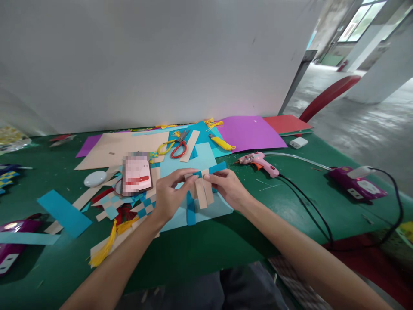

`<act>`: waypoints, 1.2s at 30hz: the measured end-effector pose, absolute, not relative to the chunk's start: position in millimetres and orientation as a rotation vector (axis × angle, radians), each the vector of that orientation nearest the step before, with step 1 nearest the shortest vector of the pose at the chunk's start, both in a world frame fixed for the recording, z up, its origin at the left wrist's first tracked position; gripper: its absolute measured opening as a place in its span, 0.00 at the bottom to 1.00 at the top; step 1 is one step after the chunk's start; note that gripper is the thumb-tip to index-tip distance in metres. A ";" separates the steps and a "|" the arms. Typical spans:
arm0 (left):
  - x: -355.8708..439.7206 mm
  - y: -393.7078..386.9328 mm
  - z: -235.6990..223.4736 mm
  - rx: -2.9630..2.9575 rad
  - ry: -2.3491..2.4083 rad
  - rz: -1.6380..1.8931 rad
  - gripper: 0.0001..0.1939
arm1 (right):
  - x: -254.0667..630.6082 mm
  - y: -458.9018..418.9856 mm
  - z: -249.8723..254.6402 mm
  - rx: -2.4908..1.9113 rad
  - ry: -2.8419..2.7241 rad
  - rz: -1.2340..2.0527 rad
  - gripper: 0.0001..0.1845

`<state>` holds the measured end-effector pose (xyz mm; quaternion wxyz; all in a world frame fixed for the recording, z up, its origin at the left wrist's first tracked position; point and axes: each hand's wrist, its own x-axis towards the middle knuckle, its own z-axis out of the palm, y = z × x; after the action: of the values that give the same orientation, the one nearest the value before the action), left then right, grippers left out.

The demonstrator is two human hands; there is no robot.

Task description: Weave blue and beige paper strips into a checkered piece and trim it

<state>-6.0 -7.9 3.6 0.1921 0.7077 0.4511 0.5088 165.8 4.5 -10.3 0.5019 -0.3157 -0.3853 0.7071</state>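
Between my two hands is a small piece of paper weaving: beige paper strips (201, 194) hang down from a crosswise blue paper strip (219, 167). My left hand (174, 189) pinches its left end between thumb and fingers. On the other side my right hand (228, 186) grips the weaving near the blue strip's right part. Below lies a light blue paper sheet (213, 214) with another blue strip (191, 210) on it. Left of my left hand lie a phone (137, 174) and woven checkered paper pieces (146, 207). The fingertips partly cover the weaving.
Scissors (179, 145) and a yellow utility knife (222, 143) lie behind my hands. A pink glue gun (261, 163) rests at right, its cord running to a purple power strip (358, 185). Yellow tassels (105, 249) lie at front left. A white panel (155, 64) stands behind the green table (290, 211).
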 end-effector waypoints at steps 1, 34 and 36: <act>-6.1 -8.1 3.7 1.984 1.268 1.430 0.07 | 165.8 4.5 -10.9 -0.758 -0.933 1.713 0.09; -4.0 -7.8 6.9 1.989 1.281 1.304 0.08 | 162.7 1.6 -9.7 -0.831 -0.990 1.630 0.12; -4.1 -6.8 7.1 2.005 1.265 1.283 0.08 | 162.4 1.0 -7.8 -0.863 -1.054 1.590 0.14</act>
<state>-4.1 -6.8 7.1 0.2212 0.7253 0.4576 0.4643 162.4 1.0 -7.8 0.5001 -0.3570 -0.4358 0.6576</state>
